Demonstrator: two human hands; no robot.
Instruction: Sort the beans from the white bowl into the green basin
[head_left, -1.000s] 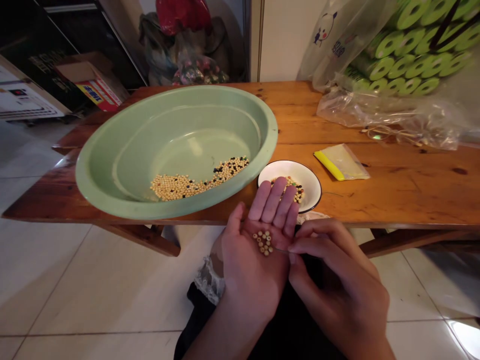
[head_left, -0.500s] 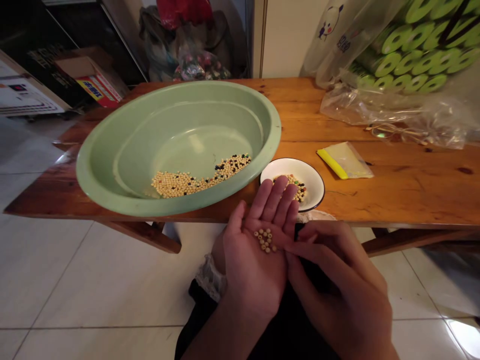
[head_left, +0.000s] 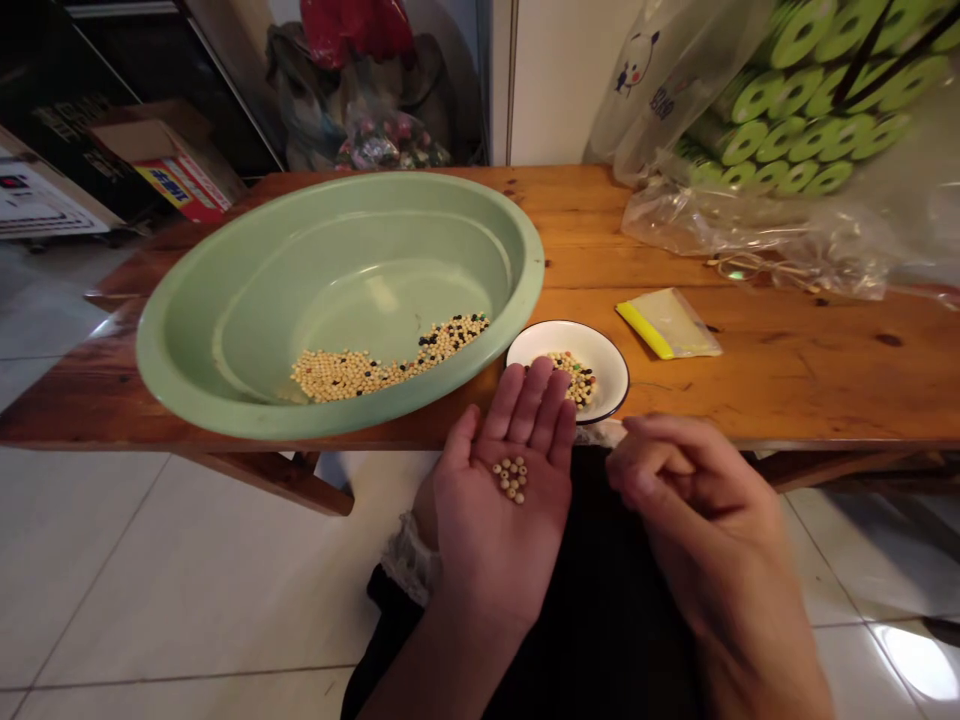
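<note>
Palm up, my left hand (head_left: 502, 500) lies open in front of the bench, with several pale beads (head_left: 511, 478) resting loose on it. To its right is my right hand (head_left: 705, 510), its fingers curled and pinched together; whatever may be between them is too small to make out. Just beyond my left fingertips stands a white bowl (head_left: 615, 365) with a dark rim, holding mixed beads, partly hidden by those fingers. A large green basin (head_left: 337, 235) at the left holds many cream, black and some coloured beads (head_left: 337, 375) along its near side.
The wooden bench (head_left: 810, 385) carries a small yellow-edged packet (head_left: 670, 324) right of the bowl. Clear plastic bags with green rolls (head_left: 810, 110) stand at the back right. Behind the basin are an opened carton (head_left: 176, 165) and a red bag (head_left: 356, 30).
My right hand has moved right, away from my left palm, with its fingers pinched. Fewer beads show on the palm. The whole view has shifted slightly.
</note>
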